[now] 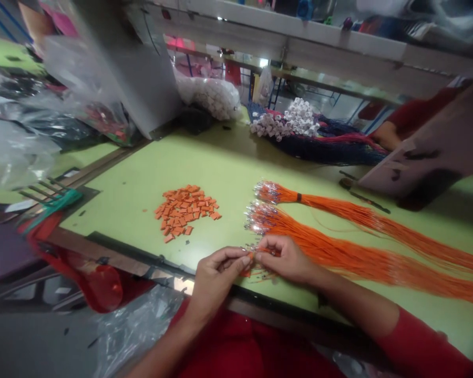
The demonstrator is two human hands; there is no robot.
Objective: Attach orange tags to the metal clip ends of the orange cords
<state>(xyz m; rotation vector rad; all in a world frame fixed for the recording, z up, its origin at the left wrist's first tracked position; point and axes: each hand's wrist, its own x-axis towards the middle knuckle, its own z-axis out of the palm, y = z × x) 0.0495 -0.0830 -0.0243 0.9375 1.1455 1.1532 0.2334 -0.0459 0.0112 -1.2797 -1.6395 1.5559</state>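
Observation:
Near the table's front edge, my left hand (220, 265) pinches a small flat orange plastic piece (246, 271), which looks like a connector housing. Touching it at the fingertips, my right hand (287, 261) is closed on what looks like an orange wire; the fingers hide most of it. Metal-tipped wire ends show around both hands. Just beyond lies a loose bundle of orange wires (331, 244) with silvery terminals (260, 216) on the left. Behind it is a second bundle (331, 206), tied with a dark band. A pile of orange housings (185, 210) lies to the left.
Dark wires with white connectors (286, 123) lie at the back, beside a clear bag of white parts (215, 97). Grey uprights (130, 68) flank the table (134, 168). At the right, another person's hand (387, 137) shows. Plastic bags (19, 142) fill the left.

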